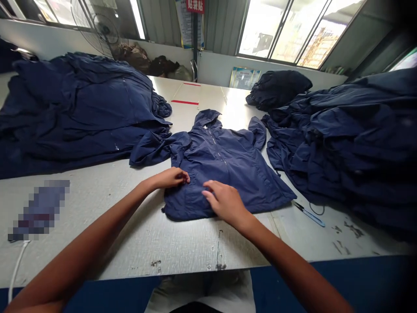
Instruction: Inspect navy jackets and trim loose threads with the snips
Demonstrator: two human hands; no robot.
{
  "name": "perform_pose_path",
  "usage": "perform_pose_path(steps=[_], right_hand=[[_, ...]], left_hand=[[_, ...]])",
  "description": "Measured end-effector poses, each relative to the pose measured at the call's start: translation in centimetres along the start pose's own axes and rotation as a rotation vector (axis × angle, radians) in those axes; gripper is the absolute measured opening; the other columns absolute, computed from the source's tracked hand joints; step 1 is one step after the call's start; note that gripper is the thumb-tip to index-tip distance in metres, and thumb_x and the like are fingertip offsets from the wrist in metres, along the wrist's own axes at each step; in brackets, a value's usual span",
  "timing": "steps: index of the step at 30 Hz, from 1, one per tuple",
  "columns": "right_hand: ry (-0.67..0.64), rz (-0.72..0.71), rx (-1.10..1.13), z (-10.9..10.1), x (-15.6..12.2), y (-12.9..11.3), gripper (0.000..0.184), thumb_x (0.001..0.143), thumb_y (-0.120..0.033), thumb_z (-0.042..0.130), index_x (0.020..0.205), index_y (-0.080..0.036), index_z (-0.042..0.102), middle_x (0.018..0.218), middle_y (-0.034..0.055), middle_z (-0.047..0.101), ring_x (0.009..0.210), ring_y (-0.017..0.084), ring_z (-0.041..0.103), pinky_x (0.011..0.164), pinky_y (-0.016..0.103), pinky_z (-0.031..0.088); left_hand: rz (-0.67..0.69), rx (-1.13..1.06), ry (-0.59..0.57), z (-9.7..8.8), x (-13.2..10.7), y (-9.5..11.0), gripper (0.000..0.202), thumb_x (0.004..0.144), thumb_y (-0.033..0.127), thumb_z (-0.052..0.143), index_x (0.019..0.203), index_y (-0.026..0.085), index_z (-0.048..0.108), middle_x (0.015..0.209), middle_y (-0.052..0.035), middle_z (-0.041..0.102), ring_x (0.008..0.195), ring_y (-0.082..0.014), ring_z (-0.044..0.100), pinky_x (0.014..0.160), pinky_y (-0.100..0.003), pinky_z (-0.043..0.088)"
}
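Observation:
A navy hooded jacket (224, 165) lies front up on the table, its hood pointing away from me and its front zipper fastened. Over its lower left side is my left hand (172, 177), fingers curled in; whether cloth is pinched in them is hidden. My right hand (225, 199) is above the lower hem near the middle, thumb and forefinger apart, nothing visible between them. The jacket's left-lying sleeve (151, 145) stretches toward a heap of clothing, while the other sleeve bends up beside the right heap.
Navy garments form a large heap (74, 108) at left and another (352, 134) at right, with a dark bundle (278, 89) behind. A light-blue-handled tool (311, 215) lies right of the hem. A pixelated object (41, 211) with a white cable is on the pale table (130, 243).

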State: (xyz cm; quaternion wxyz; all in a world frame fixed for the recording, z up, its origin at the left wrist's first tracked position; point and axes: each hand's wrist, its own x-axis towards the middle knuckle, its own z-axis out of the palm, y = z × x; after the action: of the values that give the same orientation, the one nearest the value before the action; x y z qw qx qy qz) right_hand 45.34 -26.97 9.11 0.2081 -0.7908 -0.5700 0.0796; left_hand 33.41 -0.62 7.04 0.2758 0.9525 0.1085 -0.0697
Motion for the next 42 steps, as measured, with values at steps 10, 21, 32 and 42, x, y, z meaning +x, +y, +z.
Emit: perform_pose_path(steps=[10, 21, 32, 42], right_hand=[[-0.158, -0.058, -0.143, 5.7, 5.4, -2.8, 0.062, 0.102, -0.057, 0.063, 0.149, -0.017, 0.054, 0.125, 0.0161, 0.074, 0.107, 0.035, 0.074, 0.085, 0.044, 0.057], [-0.216, 0.059, -0.078, 6.5, 1.4, -4.2, 0.025, 0.104, -0.039, 0.057, 0.111, -0.02, 0.07, 0.102, 0.0101, 0.08, 0.087, 0.028, 0.077, 0.07, 0.033, 0.046], [-0.07, 0.286, 0.65, 5.6, 2.2, -1.2, 0.024, 0.081, -0.013, 0.052, 0.099, -0.022, 0.065, 0.086, -0.0015, 0.068, 0.075, 0.015, 0.061, 0.073, 0.026, 0.045], [0.087, 0.142, -0.14, 4.4, -2.8, -5.7, 0.049, 0.094, -0.016, 0.057, 0.143, -0.015, 0.056, 0.127, 0.0193, 0.067, 0.111, 0.034, 0.063, 0.094, 0.048, 0.046]], left_hand=[[-0.019, -0.081, -0.08, 2.7, -1.2, -0.2, 0.029, 0.093, 0.043, 0.056, 0.111, 0.022, 0.063, 0.085, -0.0073, 0.073, 0.078, -0.027, 0.072, 0.068, -0.03, 0.05], [-0.121, -0.604, -0.314, 1.8, -4.2, 0.6, 0.042, 0.098, 0.065, 0.056, 0.1, 0.024, 0.047, 0.08, 0.002, 0.06, 0.063, -0.0212, 0.072, 0.048, -0.024, 0.049], [-0.114, -0.039, -0.165, 2.3, -6.1, 3.2, 0.034, 0.078, 0.028, 0.085, 0.091, 0.022, 0.054, 0.083, -0.0007, 0.065, 0.074, -0.0227, 0.06, 0.063, -0.029, 0.032], [-0.517, 0.334, 0.201, 6.1, -8.7, 13.3, 0.031, 0.11, 0.035, 0.051, 0.128, 0.01, 0.057, 0.114, -0.0179, 0.072, 0.088, -0.0365, 0.077, 0.064, -0.038, 0.051]])
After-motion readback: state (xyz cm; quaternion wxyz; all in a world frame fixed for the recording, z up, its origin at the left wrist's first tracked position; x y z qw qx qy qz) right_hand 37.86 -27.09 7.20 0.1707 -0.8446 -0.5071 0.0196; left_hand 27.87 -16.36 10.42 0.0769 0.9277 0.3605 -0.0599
